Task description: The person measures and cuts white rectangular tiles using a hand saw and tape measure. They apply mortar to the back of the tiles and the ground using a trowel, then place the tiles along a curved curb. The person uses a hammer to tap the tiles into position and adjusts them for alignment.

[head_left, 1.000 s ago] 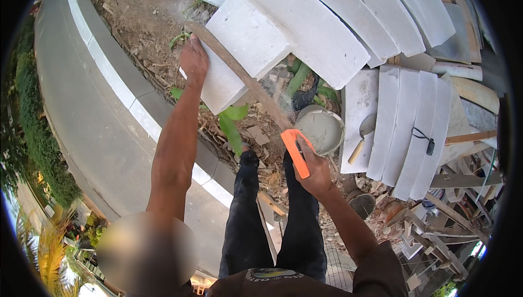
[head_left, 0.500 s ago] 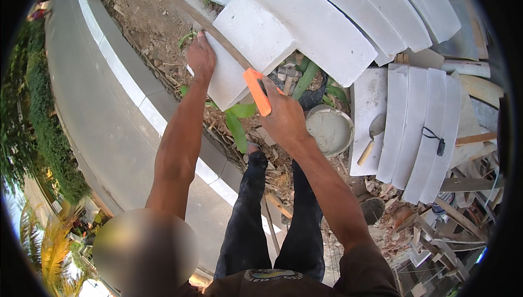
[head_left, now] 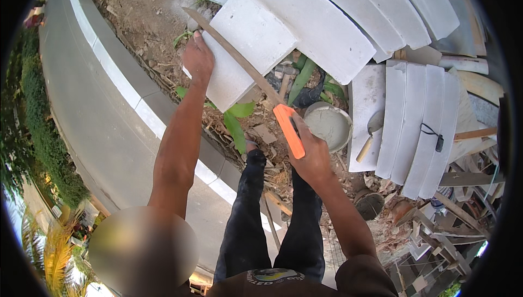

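My right hand (head_left: 311, 154) is closed round the orange handle (head_left: 289, 131) of a long saw. Its brownish blade (head_left: 236, 56) lies diagonally across a white block (head_left: 253, 27), the tip reaching past the far left edge and the handle out over the ground at the near right. My left hand (head_left: 199, 57) grips the block's left edge, fingertips just left of the blade. Pale dust (head_left: 193, 0) lies on the soil near the tip. Beneath the block are long curved white slabs (head_left: 335, 43) and some green leaves (head_left: 235, 128).
A bucket of grey paste (head_left: 327, 128) stands by my right hand. A trowel (head_left: 370, 136) rests on stacked slabs (head_left: 414, 128) to the right, with scrap wood (head_left: 457, 215) below them. A paved road with a white-topped kerb (head_left: 98, 57) runs along the left, beside a hedge (head_left: 41, 111).
The saw and my right hand moved forward to the upper left by half a second ago and have since drawn partly back toward the lower right. My left hand stays on the block.
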`<state>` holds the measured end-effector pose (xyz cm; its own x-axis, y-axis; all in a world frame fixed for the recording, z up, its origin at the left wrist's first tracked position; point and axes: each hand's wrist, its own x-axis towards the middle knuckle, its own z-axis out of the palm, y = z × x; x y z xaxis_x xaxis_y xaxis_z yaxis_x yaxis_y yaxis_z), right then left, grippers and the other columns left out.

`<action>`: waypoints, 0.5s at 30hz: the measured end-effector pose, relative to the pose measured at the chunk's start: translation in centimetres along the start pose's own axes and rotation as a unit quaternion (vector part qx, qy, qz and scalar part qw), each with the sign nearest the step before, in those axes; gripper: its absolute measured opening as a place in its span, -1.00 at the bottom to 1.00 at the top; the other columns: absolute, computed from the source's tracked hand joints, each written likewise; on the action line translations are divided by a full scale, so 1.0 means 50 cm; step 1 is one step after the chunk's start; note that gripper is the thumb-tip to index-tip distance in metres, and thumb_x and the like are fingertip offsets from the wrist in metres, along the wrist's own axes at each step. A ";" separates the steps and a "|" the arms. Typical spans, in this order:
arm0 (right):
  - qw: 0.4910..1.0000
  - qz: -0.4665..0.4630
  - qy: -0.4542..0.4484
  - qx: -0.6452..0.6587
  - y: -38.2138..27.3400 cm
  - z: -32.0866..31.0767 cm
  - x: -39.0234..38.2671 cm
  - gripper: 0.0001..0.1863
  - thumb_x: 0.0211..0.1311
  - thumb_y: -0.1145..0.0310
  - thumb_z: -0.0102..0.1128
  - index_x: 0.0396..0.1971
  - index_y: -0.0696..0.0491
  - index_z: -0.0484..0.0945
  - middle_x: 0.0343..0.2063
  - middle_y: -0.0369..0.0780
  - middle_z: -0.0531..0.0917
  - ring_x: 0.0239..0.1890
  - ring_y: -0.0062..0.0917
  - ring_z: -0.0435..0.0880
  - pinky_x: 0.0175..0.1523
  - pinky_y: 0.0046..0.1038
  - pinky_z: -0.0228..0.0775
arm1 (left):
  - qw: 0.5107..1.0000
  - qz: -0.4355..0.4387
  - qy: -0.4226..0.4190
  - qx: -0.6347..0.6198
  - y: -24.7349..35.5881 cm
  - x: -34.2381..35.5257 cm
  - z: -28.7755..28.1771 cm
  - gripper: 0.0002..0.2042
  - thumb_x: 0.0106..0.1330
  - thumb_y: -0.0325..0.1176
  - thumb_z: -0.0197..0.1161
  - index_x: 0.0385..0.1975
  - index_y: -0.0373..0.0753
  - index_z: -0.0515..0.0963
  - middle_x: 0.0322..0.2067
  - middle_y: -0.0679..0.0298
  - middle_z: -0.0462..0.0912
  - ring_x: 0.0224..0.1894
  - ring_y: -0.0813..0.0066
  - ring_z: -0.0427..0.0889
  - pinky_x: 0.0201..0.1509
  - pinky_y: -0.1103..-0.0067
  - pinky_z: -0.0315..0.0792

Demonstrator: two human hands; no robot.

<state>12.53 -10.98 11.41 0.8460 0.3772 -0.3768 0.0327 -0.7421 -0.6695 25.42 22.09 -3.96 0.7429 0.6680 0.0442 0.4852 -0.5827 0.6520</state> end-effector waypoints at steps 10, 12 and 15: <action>1.000 -0.025 0.011 -0.006 -0.057 0.040 0.183 -0.22 0.07 0.58 0.30 0.38 0.23 0.29 -0.31 0.13 0.71 -0.29 0.07 0.72 -0.19 -0.06 0.59 | 1.000 0.027 0.013 0.006 0.001 0.006 0.019 -0.47 0.60 0.01 -0.16 -0.11 -0.32 0.66 -0.27 -0.20 0.71 -0.17 -0.28 0.67 -0.06 0.06 0.51; 0.999 -0.041 0.029 0.011 -0.056 0.049 0.183 -0.22 0.07 0.57 0.30 0.38 0.22 0.29 -0.35 0.13 0.70 -0.30 0.06 0.72 -0.20 -0.06 0.58 | 0.999 0.033 0.011 -0.003 -0.003 -0.005 0.016 -0.47 0.60 0.01 -0.16 -0.11 -0.32 0.66 -0.25 -0.19 0.71 -0.16 -0.28 0.67 -0.06 0.06 0.51; 0.997 -0.054 0.042 0.025 0.020 0.029 0.084 -0.21 0.09 0.60 0.29 0.41 0.15 0.29 -0.37 0.11 0.70 -0.32 0.07 0.71 -0.26 -0.07 0.57 | 1.000 0.029 0.011 -0.004 0.009 -0.007 0.011 -0.46 0.59 0.00 -0.16 -0.10 -0.34 0.66 -0.23 -0.18 0.72 -0.16 -0.28 0.67 -0.05 0.06 0.51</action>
<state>15.35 -9.32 8.21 0.8803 0.4050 -0.2472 0.1020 -0.6703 -0.7351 25.61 21.36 -4.10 0.7593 0.6433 0.0979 0.4381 -0.6166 0.6541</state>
